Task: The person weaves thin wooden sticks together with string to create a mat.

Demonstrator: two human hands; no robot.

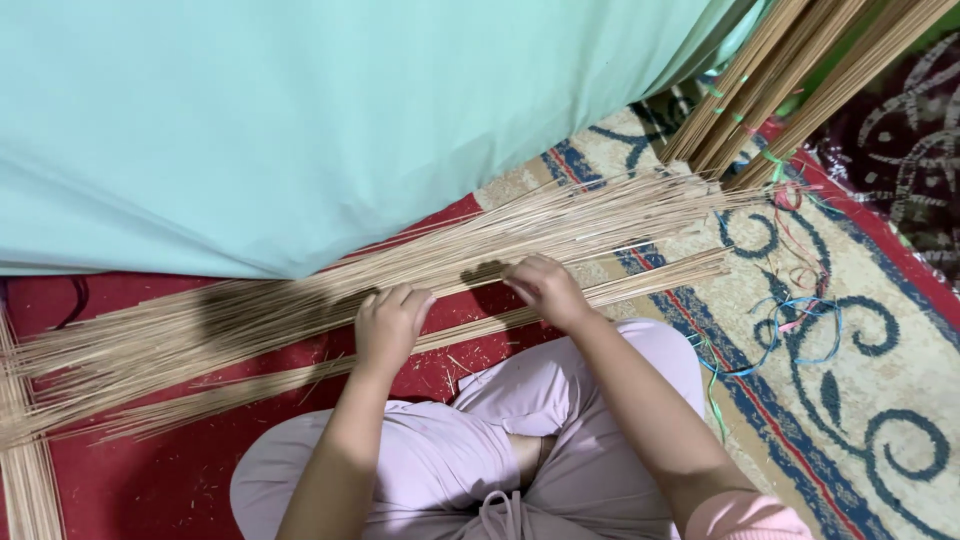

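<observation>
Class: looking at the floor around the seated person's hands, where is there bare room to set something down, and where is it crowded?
Free: red carpet left of the knee, below the thin tan sticks; patterned rug on the right. Crowded: under the left hand and right hand.

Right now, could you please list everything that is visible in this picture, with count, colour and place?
loose thin sticks: many, pale tan, lying spread across the floor in front of the person
tied stick bundles: several, tan, bound with green and pink bands, top right
side sticks: a flat group, tan, bottom left edge
cloth sheet: one, mint green, upper left
carpet: one, red and cream with dark blue scrolls, under everything
plastic strings: a few, blue, green and pink, lying on the carpet at right
trousers: one pair, pale pink, on crossed legs, bottom centre
left hand: one, fingers curled on the sticks
right hand: one, resting on the sticks
</observation>
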